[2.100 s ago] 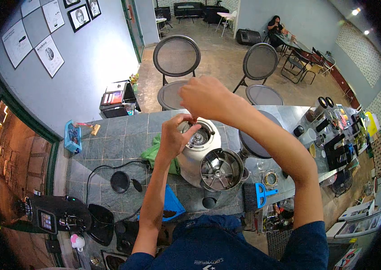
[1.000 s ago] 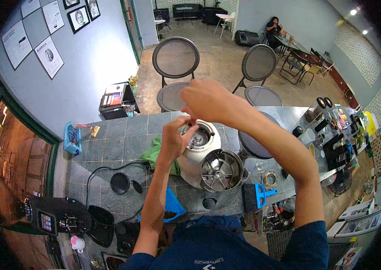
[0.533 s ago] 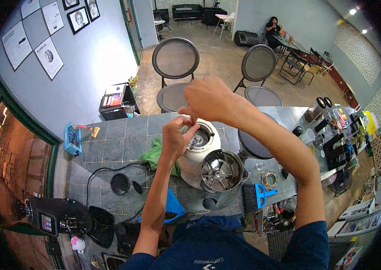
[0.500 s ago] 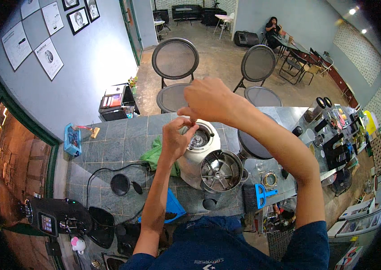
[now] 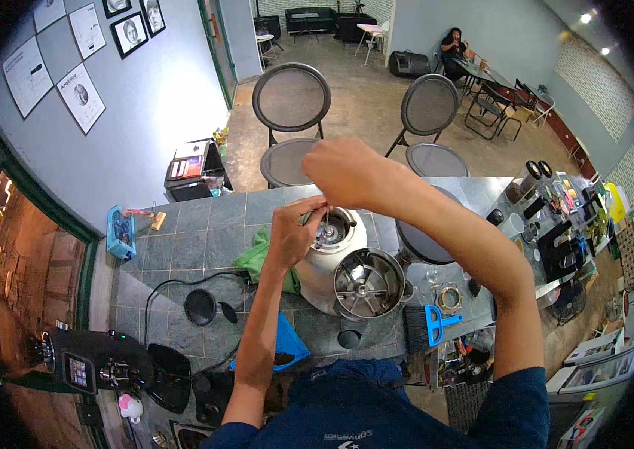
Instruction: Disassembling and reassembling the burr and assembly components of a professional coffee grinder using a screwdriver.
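On the tiled counter stands a white machine, likely a coffee grinder [image 5: 322, 278], its round top opened onto a metal inside [image 5: 329, 230]. My left hand [image 5: 296, 228] is at the left rim of that opening, its thumb and fingers pinched together over it. Just above and beyond, my right hand [image 5: 348, 172] is closed with its back toward me, its fingers hidden. A thin shaft seems to run down between the hands, too small to name. Against the machine's near right side is a round metal bowl [image 5: 368, 284] with spokes inside. A green cloth [image 5: 258, 254] lies at its left.
A blue dustpan [image 5: 291, 344] and a blue-handled brush [image 5: 436, 325] lie along the near edge. A black round lid [image 5: 200, 307] and a cable are on the left, by a dark machine [image 5: 92, 363]. Jars and tools crowd the right. A person [image 5: 455, 54] sits far off.
My right hand has turned slightly at the wrist and dropped a little closer to my left fingers. The left hand stays at the opening, its fingers shifted slightly.
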The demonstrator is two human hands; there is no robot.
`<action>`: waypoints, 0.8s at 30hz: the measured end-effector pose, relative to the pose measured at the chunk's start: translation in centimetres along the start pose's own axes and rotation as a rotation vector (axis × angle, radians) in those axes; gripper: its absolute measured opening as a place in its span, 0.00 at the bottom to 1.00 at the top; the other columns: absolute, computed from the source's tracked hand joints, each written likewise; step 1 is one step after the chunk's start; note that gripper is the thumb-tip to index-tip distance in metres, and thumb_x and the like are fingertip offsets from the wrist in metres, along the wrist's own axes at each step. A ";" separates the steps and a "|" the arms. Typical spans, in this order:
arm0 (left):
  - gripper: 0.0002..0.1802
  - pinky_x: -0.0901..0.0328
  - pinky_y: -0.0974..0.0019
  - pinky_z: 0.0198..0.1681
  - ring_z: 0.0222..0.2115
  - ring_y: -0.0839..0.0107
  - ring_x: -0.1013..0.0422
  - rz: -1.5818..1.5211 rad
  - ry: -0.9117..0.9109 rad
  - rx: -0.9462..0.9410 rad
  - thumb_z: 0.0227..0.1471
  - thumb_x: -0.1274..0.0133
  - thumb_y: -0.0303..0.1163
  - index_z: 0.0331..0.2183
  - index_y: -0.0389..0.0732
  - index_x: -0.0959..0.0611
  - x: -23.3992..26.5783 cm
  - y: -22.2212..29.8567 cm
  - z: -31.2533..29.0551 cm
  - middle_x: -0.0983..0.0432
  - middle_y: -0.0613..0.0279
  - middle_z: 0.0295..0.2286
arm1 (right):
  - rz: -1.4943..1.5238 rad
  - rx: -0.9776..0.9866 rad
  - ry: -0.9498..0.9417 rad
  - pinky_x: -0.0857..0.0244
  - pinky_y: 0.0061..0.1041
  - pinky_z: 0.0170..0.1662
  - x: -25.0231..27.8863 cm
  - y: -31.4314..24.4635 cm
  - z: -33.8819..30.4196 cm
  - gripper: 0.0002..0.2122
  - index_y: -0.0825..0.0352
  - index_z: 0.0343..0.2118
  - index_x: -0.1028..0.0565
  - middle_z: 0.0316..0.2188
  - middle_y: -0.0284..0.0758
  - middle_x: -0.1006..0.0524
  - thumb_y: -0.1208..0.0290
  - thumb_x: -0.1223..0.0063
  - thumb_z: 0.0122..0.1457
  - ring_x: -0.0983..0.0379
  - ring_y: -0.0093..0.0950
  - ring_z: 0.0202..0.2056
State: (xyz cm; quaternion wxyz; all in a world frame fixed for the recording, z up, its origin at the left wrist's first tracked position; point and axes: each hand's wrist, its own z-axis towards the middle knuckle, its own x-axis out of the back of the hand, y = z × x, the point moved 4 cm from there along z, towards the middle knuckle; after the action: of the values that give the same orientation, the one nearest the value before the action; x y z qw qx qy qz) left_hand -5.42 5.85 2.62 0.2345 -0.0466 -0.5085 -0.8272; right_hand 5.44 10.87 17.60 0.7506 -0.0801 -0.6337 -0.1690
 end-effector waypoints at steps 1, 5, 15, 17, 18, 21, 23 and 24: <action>0.08 0.25 0.59 0.45 0.40 0.60 0.16 0.000 0.003 0.001 0.56 0.37 0.24 0.38 0.30 0.11 0.0 -0.1 0.0 0.13 0.47 0.36 | -0.013 -0.057 -0.071 0.22 0.45 0.41 0.2 0.2 -0.1 0.08 0.72 0.28 0.16 0.32 0.51 0.16 0.74 0.30 0.46 0.17 0.50 0.39; 0.09 0.27 0.55 0.43 0.36 0.54 0.20 0.132 0.021 -0.200 0.59 0.43 0.25 0.32 0.29 0.14 0.7 -0.4 0.4 0.19 0.47 0.37 | 0.015 -0.038 -0.099 0.22 0.46 0.40 0.5 0.4 -0.9 0.08 0.72 0.29 0.15 0.33 0.51 0.15 0.74 0.30 0.47 0.16 0.51 0.38; 0.14 0.28 0.50 0.41 0.33 0.48 0.22 0.200 -0.162 -0.228 0.63 0.48 0.31 0.31 0.30 0.15 1.3 0.0 0.8 0.24 0.45 0.38 | -0.034 0.000 -0.157 0.22 0.44 0.37 -1.0 0.2 -1.2 0.06 0.69 0.30 0.15 0.31 0.49 0.15 0.74 0.33 0.50 0.16 0.48 0.36; 0.14 0.28 0.50 0.41 0.33 0.48 0.22 0.227 -0.157 -0.242 0.63 0.48 0.31 0.32 0.30 0.15 1.2 0.8 0.8 0.24 0.45 0.38 | -0.065 0.047 -0.124 0.22 0.44 0.37 -1.2 -0.1 -0.7 0.05 0.68 0.30 0.15 0.31 0.47 0.15 0.74 0.34 0.51 0.15 0.47 0.36; 0.14 0.27 0.50 0.41 0.33 0.47 0.22 0.255 -0.150 -0.254 0.64 0.48 0.31 0.32 0.30 0.15 1.1 1.0 0.8 0.24 0.45 0.38 | -0.088 0.082 -0.137 0.22 0.43 0.36 -1.3 -0.2 -0.3 0.04 0.66 0.30 0.14 0.31 0.46 0.15 0.75 0.35 0.51 0.15 0.46 0.36; 0.13 0.27 0.48 0.43 0.36 0.45 0.22 0.402 -0.200 -0.298 0.63 0.47 0.30 0.33 0.30 0.14 0.8 -0.1 0.5 0.23 0.44 0.39 | -0.115 0.144 -0.156 0.22 0.42 0.36 -1.1 -0.3 0.7 0.04 0.64 0.31 0.14 0.30 0.45 0.15 0.74 0.35 0.52 0.15 0.45 0.36; 0.12 0.28 0.47 0.44 0.37 0.45 0.22 0.443 -0.220 -0.301 0.62 0.46 0.30 0.33 0.31 0.14 0.7 -0.9 0.2 0.23 0.43 0.40 | -0.111 0.186 -0.163 0.22 0.42 0.36 -1.0 -0.4 1.3 0.05 0.63 0.31 0.13 0.30 0.44 0.15 0.74 0.35 0.52 0.15 0.45 0.36; 0.11 0.28 0.45 0.44 0.39 0.44 0.23 0.486 -0.240 -0.310 0.61 0.45 0.30 0.33 0.31 0.14 0.6 -1.3 0.0 0.23 0.42 0.40 | -0.118 0.197 -0.191 0.22 0.42 0.36 -1.0 -0.2 1.3 0.04 0.64 0.31 0.13 0.30 0.44 0.15 0.74 0.35 0.52 0.15 0.45 0.36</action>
State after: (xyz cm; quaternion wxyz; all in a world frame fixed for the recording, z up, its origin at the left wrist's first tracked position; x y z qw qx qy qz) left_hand -6.54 6.13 1.79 0.3537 -0.2993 -0.3742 -0.8033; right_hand 3.97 11.25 16.80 0.6799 0.0158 -0.7194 -0.1412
